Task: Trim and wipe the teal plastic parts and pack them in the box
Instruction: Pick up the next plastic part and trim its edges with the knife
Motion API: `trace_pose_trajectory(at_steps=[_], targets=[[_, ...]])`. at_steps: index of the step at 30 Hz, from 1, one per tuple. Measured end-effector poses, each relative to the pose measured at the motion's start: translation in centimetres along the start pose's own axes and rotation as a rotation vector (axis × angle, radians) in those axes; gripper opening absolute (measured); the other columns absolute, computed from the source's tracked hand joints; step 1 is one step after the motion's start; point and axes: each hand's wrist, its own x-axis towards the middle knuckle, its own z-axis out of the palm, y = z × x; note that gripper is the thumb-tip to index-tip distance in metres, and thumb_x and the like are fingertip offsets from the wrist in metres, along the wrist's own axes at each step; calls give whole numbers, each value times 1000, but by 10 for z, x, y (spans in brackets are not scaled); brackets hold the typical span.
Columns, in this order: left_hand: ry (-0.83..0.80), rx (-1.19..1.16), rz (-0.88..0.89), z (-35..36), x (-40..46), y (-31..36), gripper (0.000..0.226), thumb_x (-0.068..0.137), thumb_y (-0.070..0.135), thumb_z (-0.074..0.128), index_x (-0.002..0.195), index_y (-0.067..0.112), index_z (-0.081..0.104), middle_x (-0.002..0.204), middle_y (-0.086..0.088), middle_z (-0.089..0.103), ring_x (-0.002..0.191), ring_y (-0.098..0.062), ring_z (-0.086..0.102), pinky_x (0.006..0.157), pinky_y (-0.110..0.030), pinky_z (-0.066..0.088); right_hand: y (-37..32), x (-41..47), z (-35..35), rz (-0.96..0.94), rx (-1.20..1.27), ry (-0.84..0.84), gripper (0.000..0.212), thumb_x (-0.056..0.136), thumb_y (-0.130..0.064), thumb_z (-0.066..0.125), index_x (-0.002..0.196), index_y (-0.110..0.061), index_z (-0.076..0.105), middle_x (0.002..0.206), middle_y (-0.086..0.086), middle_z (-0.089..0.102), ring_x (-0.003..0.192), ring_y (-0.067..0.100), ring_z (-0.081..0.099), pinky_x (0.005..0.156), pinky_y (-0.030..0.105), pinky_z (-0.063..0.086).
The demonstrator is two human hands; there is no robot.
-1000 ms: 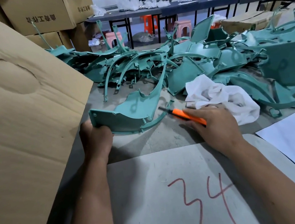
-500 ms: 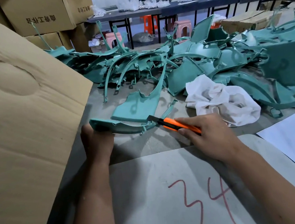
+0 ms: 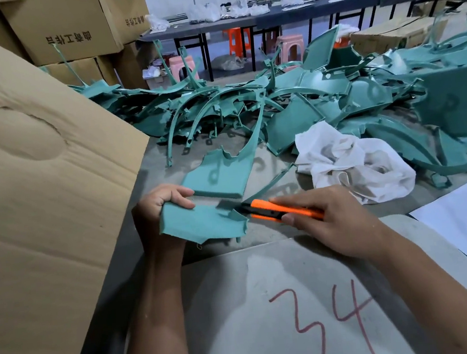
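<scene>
Just below the centre of the frame, the left hand [image 3: 159, 214] grips the left end of the teal part [image 3: 202, 224], whose long axis runs left to right toward the knife. The right hand [image 3: 327, 218] is closed around the orange utility knife [image 3: 277, 211], blade touching the part's ragged right edge. The box flap [image 3: 36, 170] fills the left of the frame.

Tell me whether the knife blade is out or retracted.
Out. A grey blade sticks out of the orange knife in the right hand, reaching the teal part that the left hand grips.
</scene>
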Motion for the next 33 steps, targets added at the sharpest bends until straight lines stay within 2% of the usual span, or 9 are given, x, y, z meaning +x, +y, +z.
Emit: trace_pose_trajectory(at_steps=[2, 5, 10, 14, 19, 22, 26, 30, 33], targets=[[-9, -5, 1, 0, 0, 1, 5, 65, -4, 64, 63, 0, 67, 88, -15, 70, 85, -35, 67, 82, -41, 51, -1, 1, 4, 21, -65, -33, 35, 97, -23, 73, 125, -43, 72, 90, -24, 74, 70, -2, 61, 64, 16, 42], [5, -42, -57, 0, -1, 2, 8, 61, 3, 59, 60, 7, 65, 84, -12, 70, 83, -33, 67, 81, -39, 52, 1, 0, 0, 74, 95, -90, 36, 98, -18, 72, 122, -44, 74, 75, -21, 69, 59, 1, 56, 58, 13, 38], [7, -58, -82, 2, 0, -2, 8, 61, 4, 59, 58, 9, 64, 80, -9, 70, 79, -30, 67, 78, -37, 52, 0, 0, -1, 105, 145, -59, 42, 100, -20, 70, 115, -60, 71, 76, -15, 70, 60, 8, 54, 60, 22, 42], [27, -99, -151, 3, 0, -6, 12, 60, 5, 60, 55, 14, 63, 79, -10, 70, 78, -33, 67, 77, -35, 52, 1, 0, -1, 106, 242, -116, 36, 99, -16, 71, 120, -45, 76, 80, -3, 71, 64, 7, 54, 62, 24, 42], [71, -196, -279, 6, 4, -13, 22, 54, 5, 57, 43, 22, 64, 75, -13, 70, 78, -38, 67, 79, -36, 53, 8, -2, -11, 115, 425, -7, 35, 95, -26, 67, 119, -50, 74, 76, -3, 68, 59, 18, 47, 50, 23, 38], [82, -194, -298, 6, 3, -15, 23, 52, 4, 57, 42, 23, 66, 73, -10, 71, 76, -35, 67, 78, -37, 54, 9, 1, -5, 58, 198, -30, 49, 97, -17, 72, 119, -61, 69, 97, -12, 77, 74, 17, 66, 69, 33, 56], [84, -208, -300, 6, 3, -17, 22, 52, 3, 58, 42, 22, 64, 72, -10, 71, 74, -33, 66, 73, -32, 52, 12, 2, -2, 63, 123, -58, 54, 97, -17, 72, 119, -66, 65, 108, -14, 76, 92, 15, 71, 86, 41, 55], [82, -199, -308, 6, 0, -13, 15, 55, 3, 57, 47, 15, 63, 71, -7, 71, 72, -28, 66, 58, -21, 52, 17, -1, -5, 82, 210, -8, 45, 99, -15, 70, 121, -54, 71, 103, -8, 77, 81, 22, 67, 75, 33, 53], [75, -178, -300, 7, 0, -12, 20, 63, -7, 59, 51, 9, 61, 72, -10, 70, 70, -26, 66, 60, -22, 52, 13, 1, -2, 59, 192, -11, 48, 99, -13, 70, 120, -55, 71, 102, -8, 77, 80, 20, 67, 76, 35, 54]])
